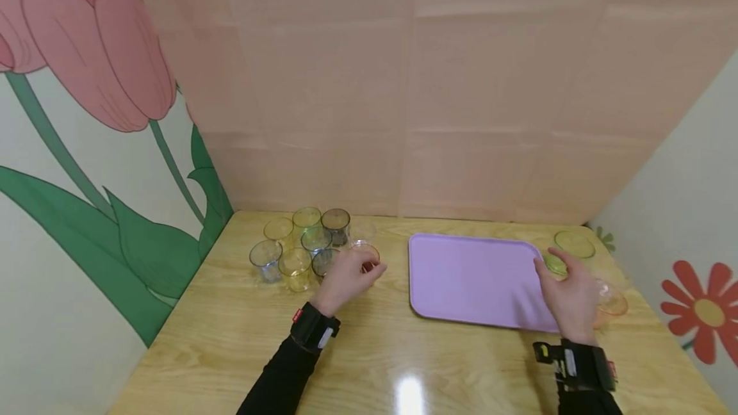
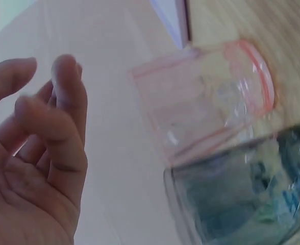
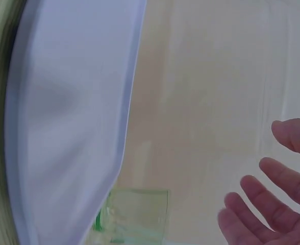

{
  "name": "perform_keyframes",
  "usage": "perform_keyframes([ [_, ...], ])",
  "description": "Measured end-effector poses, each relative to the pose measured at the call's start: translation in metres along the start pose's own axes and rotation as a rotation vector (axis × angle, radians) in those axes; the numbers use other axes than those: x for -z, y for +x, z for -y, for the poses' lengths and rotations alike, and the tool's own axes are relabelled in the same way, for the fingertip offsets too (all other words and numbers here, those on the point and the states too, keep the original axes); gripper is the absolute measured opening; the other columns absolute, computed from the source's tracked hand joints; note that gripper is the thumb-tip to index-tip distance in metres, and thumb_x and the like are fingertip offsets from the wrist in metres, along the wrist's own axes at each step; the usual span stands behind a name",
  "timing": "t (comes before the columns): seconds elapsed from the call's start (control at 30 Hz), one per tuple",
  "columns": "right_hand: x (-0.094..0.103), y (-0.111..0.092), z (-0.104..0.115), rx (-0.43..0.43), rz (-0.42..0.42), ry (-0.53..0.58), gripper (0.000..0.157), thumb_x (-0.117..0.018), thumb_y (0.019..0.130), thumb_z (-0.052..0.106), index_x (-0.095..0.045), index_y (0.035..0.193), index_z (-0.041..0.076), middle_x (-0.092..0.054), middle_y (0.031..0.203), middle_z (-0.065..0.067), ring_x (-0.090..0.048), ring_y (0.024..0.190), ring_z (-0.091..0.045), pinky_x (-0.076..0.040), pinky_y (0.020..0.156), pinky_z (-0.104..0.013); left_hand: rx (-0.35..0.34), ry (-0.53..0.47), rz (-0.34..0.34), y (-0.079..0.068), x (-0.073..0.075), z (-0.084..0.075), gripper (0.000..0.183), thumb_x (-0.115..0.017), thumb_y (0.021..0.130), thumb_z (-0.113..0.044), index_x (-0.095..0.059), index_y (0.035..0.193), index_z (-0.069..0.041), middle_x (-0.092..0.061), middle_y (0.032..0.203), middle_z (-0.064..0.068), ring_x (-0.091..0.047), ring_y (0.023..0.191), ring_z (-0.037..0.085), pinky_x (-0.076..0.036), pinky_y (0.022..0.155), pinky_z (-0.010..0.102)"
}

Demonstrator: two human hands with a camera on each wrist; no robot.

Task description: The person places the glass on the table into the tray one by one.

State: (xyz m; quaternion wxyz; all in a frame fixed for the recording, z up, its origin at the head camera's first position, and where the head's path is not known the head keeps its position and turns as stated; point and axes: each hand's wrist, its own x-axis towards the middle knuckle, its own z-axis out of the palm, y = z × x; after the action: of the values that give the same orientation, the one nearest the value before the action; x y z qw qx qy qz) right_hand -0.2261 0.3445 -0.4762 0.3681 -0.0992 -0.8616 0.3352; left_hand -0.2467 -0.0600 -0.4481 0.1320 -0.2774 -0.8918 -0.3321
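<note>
Pink sheet (image 1: 461,82) fills upper centre. Pale wood table (image 1: 219,338) across bottom, glare (image 1: 410,396) at lower centre. Tulip mural (image 1: 98,43), left. Purple tray (image 1: 473,280) right of centre. Left hand (image 1: 348,276): loosely bent, empty, near clustered glasses (image 1: 296,268) left of centre. Right hand (image 1: 567,293): relaxed, empty, by tray's right end and green glass (image 1: 578,245).

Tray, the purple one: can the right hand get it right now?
Probably yes. The right hand looks empty, and it's close to the right end of the tray. I can't see anything standing between them.
</note>
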Motion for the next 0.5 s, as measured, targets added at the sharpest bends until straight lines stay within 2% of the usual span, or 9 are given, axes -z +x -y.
perform_keyframes([
  [0.07,0.003,0.002,-0.003,0.048,-0.062,-0.006,0.039,-0.075,0.083,0.016,-0.068,0.118,0.000,-0.065,0.118,-0.028,-0.059,0.109,-0.048,-0.041,0.089,-0.054,0.007,0.008,0.016,0.000,-0.006,-0.002,0.019,-0.068,0.092,-0.025,-0.070,0.074,-0.017,-0.061,0.073,-0.009,-0.054,0.066,0.001,-0.044,0.061,0.016],
  [0.13,0.008,0.004,-0.007,0.053,-0.105,-0.019,0.042,-0.077,0.081,0.014,-0.067,0.119,-0.001,-0.065,0.119,-0.029,-0.058,0.110,-0.049,-0.041,0.090,-0.057,0.029,0.013,0.043,0.000,-0.011,-0.004,0.018,-0.069,0.091,-0.025,-0.073,0.077,-0.015,-0.063,0.072,-0.009,-0.053,0.065,0.000,-0.044,0.061,0.015],
  [0.23,0.015,0.004,-0.016,-0.036,-0.099,-0.057,0.054,-0.075,0.082,0.018,-0.059,0.131,0.000,-0.058,0.129,-0.030,-0.051,0.119,-0.050,-0.037,0.094,-0.062,0.086,-0.007,0.089,-0.002,-0.020,-0.008,0.016,-0.069,0.091,-0.026,-0.076,0.083,-0.014,-0.066,0.071,-0.009,-0.054,0.062,-0.002,-0.044,0.059,0.015],
  [0.37,0.027,0.006,-0.028,-0.217,0.018,-0.128,0.072,-0.069,0.087,0.025,-0.039,0.148,0.004,-0.038,0.148,-0.031,-0.035,0.134,-0.051,-0.028,0.105,-0.067,0.110,0.005,0.126,-0.003,-0.031,-0.011,0.017,-0.069,0.091,-0.026,-0.075,0.083,-0.013,-0.065,0.070,-0.009,-0.051,0.060,-0.001,-0.042,0.056,0.014],
  [0.5,0.036,0.008,-0.038,-0.294,0.113,-0.169,0.077,-0.068,0.088,0.027,-0.032,0.150,-0.001,-0.029,0.151,-0.034,-0.028,0.137,-0.053,-0.023,0.111,-0.065,0.101,0.027,0.195,-0.003,-0.039,-0.012,0.016,-0.069,0.091,-0.025,-0.073,0.081,-0.013,-0.059,0.066,-0.010,-0.046,0.055,-0.001,-0.037,0.051,0.014],
])
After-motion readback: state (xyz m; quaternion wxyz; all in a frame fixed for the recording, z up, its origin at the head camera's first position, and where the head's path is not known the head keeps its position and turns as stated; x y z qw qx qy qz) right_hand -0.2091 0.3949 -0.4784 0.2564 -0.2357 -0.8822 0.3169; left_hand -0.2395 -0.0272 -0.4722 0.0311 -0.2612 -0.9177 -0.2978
